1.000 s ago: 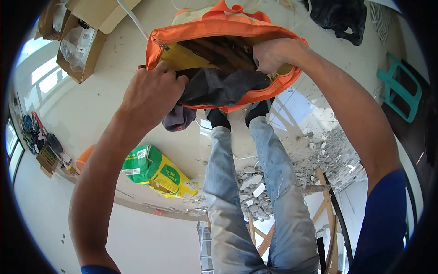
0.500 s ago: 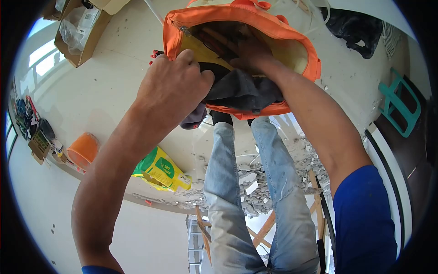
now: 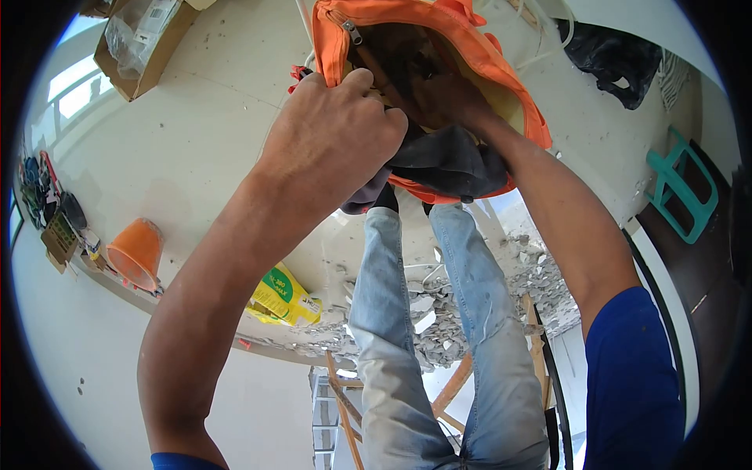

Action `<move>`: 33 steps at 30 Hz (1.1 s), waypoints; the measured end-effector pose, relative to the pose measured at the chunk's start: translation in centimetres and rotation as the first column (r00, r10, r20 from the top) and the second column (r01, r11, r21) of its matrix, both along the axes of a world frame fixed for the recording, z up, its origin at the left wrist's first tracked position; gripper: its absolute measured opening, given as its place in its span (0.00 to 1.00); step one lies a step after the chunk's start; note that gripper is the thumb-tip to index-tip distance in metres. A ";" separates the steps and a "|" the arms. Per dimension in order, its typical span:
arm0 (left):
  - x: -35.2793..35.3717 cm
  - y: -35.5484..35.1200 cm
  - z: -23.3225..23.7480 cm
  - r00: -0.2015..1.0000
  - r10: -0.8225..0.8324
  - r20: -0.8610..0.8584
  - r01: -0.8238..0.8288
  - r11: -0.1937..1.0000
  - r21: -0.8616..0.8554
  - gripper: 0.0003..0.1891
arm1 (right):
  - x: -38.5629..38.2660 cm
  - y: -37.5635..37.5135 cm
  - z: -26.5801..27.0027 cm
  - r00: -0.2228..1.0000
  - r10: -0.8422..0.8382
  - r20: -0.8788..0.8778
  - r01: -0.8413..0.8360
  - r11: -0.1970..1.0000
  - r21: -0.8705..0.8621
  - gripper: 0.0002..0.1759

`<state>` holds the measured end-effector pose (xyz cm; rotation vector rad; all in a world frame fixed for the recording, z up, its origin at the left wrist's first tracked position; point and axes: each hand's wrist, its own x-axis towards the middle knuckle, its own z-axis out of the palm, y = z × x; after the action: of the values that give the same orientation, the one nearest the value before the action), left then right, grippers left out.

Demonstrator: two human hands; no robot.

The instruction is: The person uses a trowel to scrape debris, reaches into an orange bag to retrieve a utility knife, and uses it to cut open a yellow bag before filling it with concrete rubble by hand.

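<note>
An orange zippered bag (image 3: 333, 43) with a yellowish lining hangs or is held wide-mouthed at the top of the view. My left hand (image 3: 333, 129) is closed round its near left rim, by the zipper pull (image 3: 352, 32). Inside the bag is my right hand (image 3: 453, 98), among dim contents; its fingers are in shadow and I cannot make out what they touch. A brown, strap-like or handle-like piece (image 3: 384, 78) slants across the interior. Dark grey cloth (image 3: 450, 163) drapes over the near rim beneath my right wrist.
Broken rubble (image 3: 446, 333) and wooden pieces lie near my legs. To the left are a yellow-green sack (image 3: 286, 298), an orange bucket (image 3: 135, 252) and a cardboard box (image 3: 160, 51). At right are a black plastic bag (image 3: 615, 59) and a teal plastic stool (image 3: 681, 184).
The bag and my left hand have shifted right and slightly up in view. My right hand is still inside the bag, and my left hand keeps its grip on the rim.
</note>
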<state>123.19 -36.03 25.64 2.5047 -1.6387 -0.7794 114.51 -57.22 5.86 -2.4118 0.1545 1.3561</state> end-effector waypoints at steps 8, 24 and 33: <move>-0.9 0.8 -0.8 0.998 0.057 0.007 -0.057 0.997 -0.048 0.07 | -2.7 -3.0 -5.3 0.865 -0.220 0.452 0.195 0.976 0.102 0.38; -2.6 1.0 -1.8 0.996 0.084 0.010 -0.083 0.993 -0.082 0.06 | -4.1 -1.3 -4.3 0.960 -0.255 0.111 0.206 0.919 0.335 0.27; -2.4 1.0 -1.0 0.994 0.106 0.019 -0.105 0.994 -0.027 0.05 | -2.1 -1.0 -0.1 0.967 -0.110 0.231 0.131 0.988 -0.078 0.28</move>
<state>120.77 -35.00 24.62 2.5651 -1.4977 -0.7200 112.41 -58.22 5.75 -2.5661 0.3045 1.0331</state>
